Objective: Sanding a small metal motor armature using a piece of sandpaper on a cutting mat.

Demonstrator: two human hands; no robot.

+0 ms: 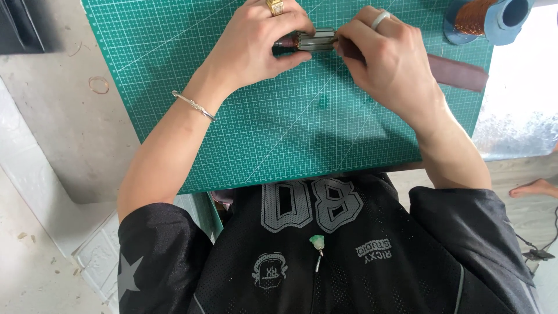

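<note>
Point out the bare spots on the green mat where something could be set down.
Bare cutting mat spans between both forearms, down to its near edge. Crowded at the far edge: left hand and right hand grip the metal cylinder; copper wire spool, brown strip at right.

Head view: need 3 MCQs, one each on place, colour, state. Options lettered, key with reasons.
1. Where is the copper wire spool?
A. far right corner of the mat
B. near left corner of the mat
C. on the floor

2. What colour is the cutting mat?
A. blue
B. green
C. grey

3. How is the small metal cylinder held?
A. lying untouched on the mat
B. in the left hand alone
C. between both hands

Answers:
1 A, the spool sits at the mat's far right edge.
2 B, the gridded surface is green.
3 C, the left hand and the right hand grip its two ends.
</note>
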